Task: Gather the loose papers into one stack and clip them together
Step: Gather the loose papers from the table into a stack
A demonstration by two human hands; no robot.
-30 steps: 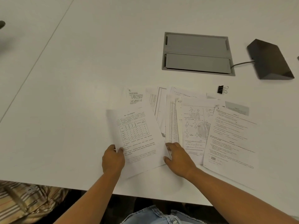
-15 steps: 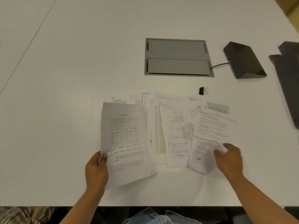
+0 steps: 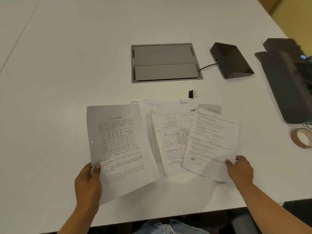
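Left hand [image 3: 87, 183] gripped table-printed sheet [image 3: 118, 146]; right hand [image 3: 240, 171] gripped text sheet [image 3: 212, 141]. Print illegible. Binder clip [image 3: 192, 94] lay on table [image 3: 67, 65] beyond the papers.

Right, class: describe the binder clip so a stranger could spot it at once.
Find the grey hatch set into the white table. Just below its right corner, above the papers, lies the binder clip: small, black, with wire handles, the only dark thing beside the sheets.

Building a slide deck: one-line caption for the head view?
Left hand and right hand each lift a sheet from scattered papers; binder clip waits.
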